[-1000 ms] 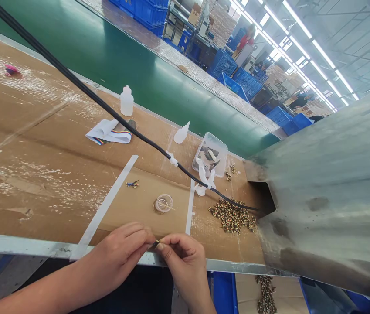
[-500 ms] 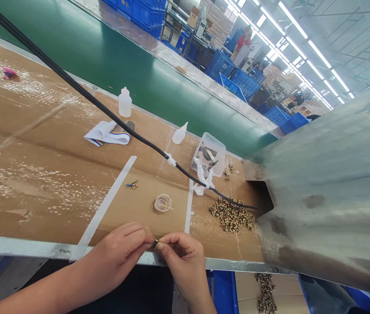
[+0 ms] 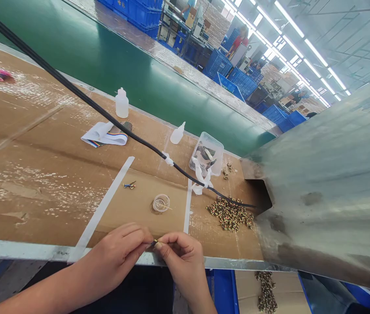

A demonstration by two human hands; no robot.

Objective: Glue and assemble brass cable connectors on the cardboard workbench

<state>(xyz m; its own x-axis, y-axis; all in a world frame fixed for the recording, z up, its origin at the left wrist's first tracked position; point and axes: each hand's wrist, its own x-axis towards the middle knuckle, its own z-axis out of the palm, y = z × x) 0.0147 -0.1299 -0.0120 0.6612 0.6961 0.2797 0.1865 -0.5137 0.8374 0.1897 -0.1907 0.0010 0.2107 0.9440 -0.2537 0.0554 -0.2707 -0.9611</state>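
Note:
Between my two hands, at the table's front edge, is a small dark part with a brassy end (image 3: 154, 243). The fingertips of my left hand (image 3: 124, 248) pinch its dark side, while the thumb and forefinger of my right hand (image 3: 183, 259) pinch the brassy side. Its exact kind is too small to make out. Just beyond lies a small clear cup (image 3: 161, 203) with a thin stick resting in it. A few similar small parts with some blue (image 3: 129, 185) lie to the left of the cup. A pile of small brass-and-black parts (image 3: 230, 213) spreads out on the right.
A black cable (image 3: 106, 114) crosses over the table. Behind it stand two white squeeze bottles (image 3: 122, 104) and a clear plastic box (image 3: 207, 152) with scraps. A metal panel (image 3: 318, 187) closes off the right side. Below the edge, more parts (image 3: 266, 292) lie on cardboard. A green conveyor (image 3: 132, 74) runs behind.
The whole view has shifted slightly, so the table things appear a little further left. Both hands keep the same pinch on the small part.

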